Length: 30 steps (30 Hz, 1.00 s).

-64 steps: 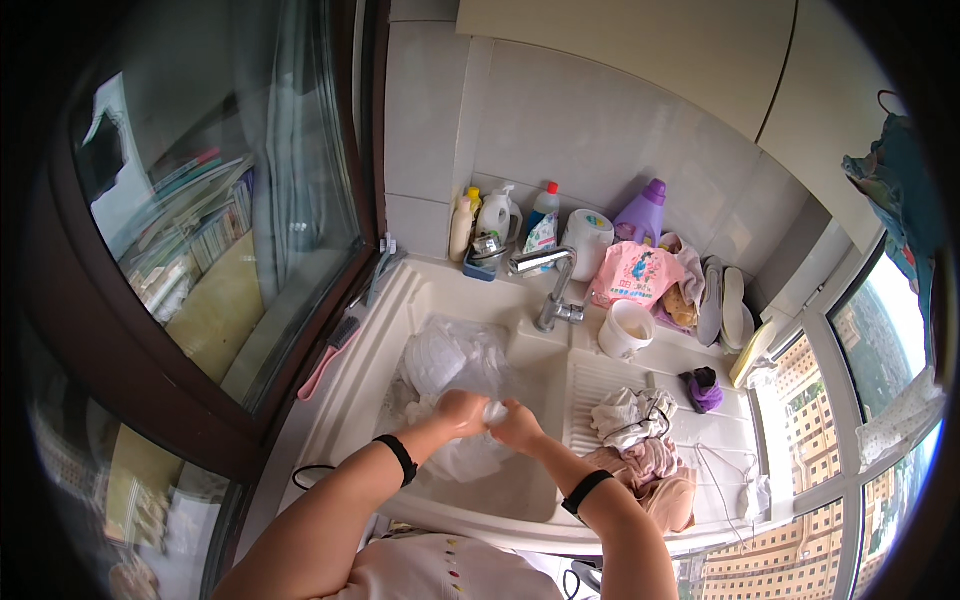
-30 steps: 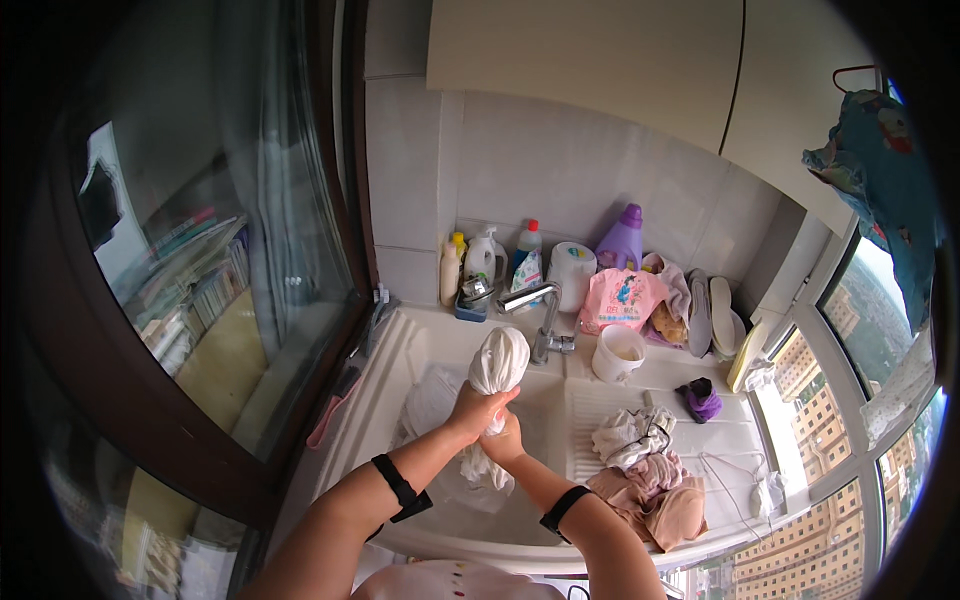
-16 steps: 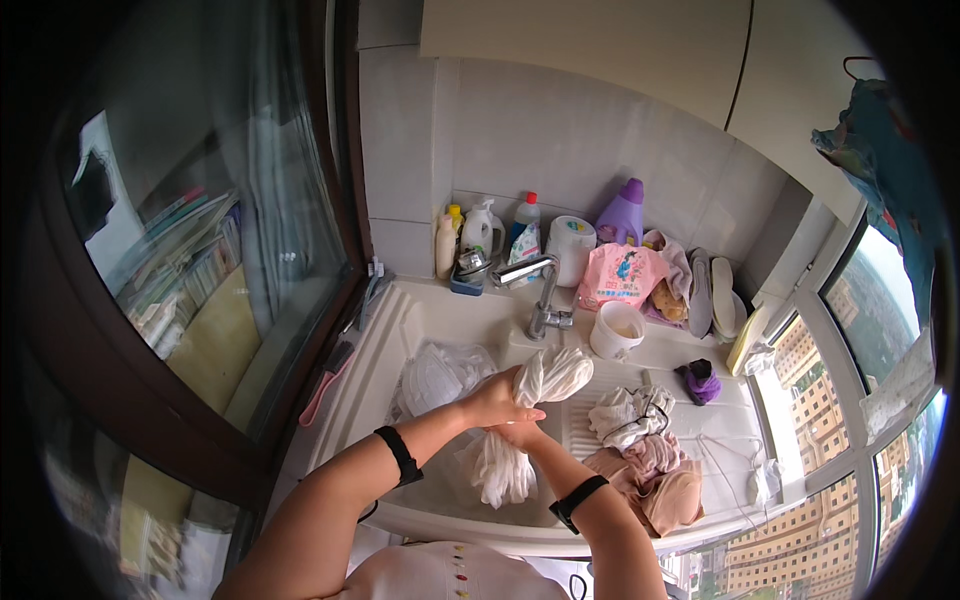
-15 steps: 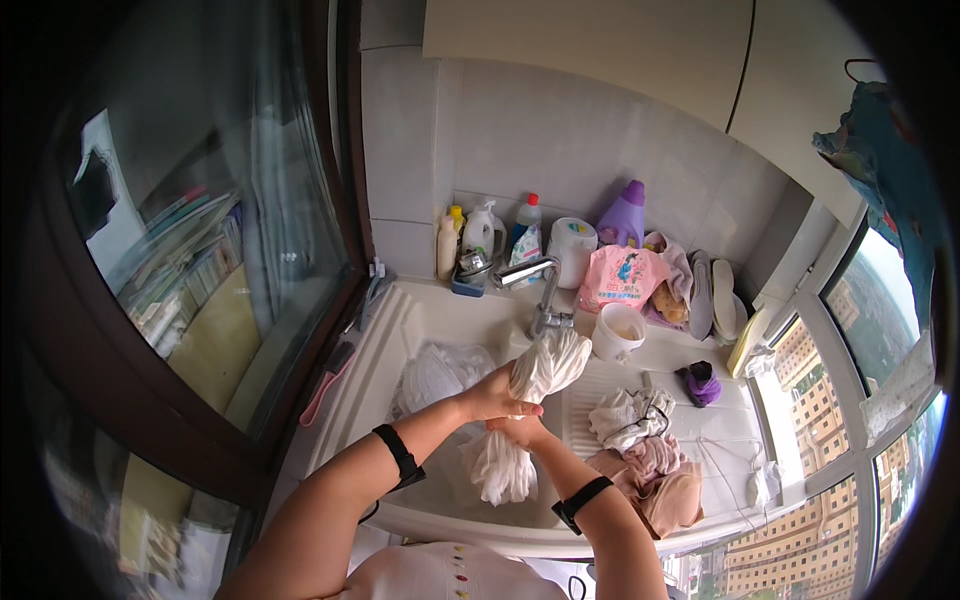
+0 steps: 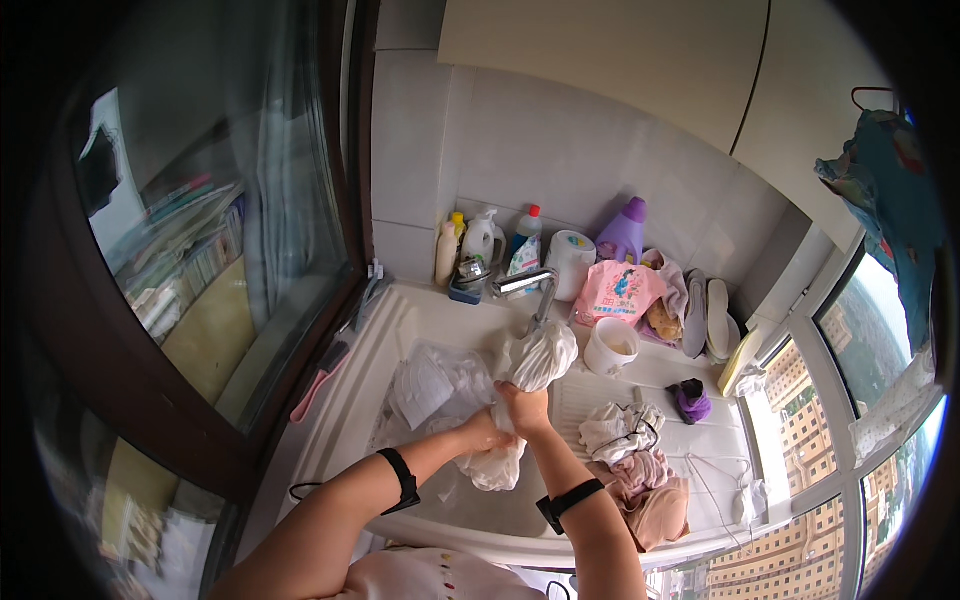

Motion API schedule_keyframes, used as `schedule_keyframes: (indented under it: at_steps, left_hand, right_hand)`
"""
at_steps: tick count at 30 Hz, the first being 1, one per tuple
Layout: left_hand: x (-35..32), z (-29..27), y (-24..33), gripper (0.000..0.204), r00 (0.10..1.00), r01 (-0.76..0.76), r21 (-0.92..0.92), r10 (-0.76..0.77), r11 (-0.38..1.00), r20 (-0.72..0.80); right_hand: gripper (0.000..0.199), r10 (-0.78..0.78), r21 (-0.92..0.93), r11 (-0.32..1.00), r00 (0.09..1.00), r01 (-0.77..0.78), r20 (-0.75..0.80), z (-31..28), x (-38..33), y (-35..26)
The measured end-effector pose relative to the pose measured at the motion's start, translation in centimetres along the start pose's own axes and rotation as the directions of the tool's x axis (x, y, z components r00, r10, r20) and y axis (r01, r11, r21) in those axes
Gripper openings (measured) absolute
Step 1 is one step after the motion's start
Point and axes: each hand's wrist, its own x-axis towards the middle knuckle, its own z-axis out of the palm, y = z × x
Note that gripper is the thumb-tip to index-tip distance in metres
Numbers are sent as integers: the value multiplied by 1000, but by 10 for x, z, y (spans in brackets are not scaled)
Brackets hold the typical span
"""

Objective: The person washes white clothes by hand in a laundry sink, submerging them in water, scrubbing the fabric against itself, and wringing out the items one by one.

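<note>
R hand (image 5: 526,409) is closed round the white cloth (image 5: 545,356), L hand (image 5: 483,432) wrapped just below; it's held over the sink (image 5: 455,512), nr tap (image 5: 525,281). Best twisted opp. ways w/ firm grips, drips kept off garment pile (image 5: 650,470).

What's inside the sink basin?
In the basin, whitish, partly see-through material lies toward the left. The twisted white cloth, held by the left hand and right hand, hides whatever lies beneath it.
</note>
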Motion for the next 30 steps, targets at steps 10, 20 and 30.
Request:
schedule_keyframes:
  at_steps: [10,20,30]
  left_hand:
    - [12,-4,-34,45,903,-50,634,307,772,-302]
    - [-38,-20,53,44,866,-501,-285,475,817,-158]
    - [-46,-28,27,51,797,-390,307,485,868,-359]
  right_hand:
    - [40,-243,-548,768,943,331,229,24,-18,-10]
    - [72,-67,-58,987,707,151,704,-6,-21,26]
    - [55,-78,-30,989,682,145,727,16,-30,50]
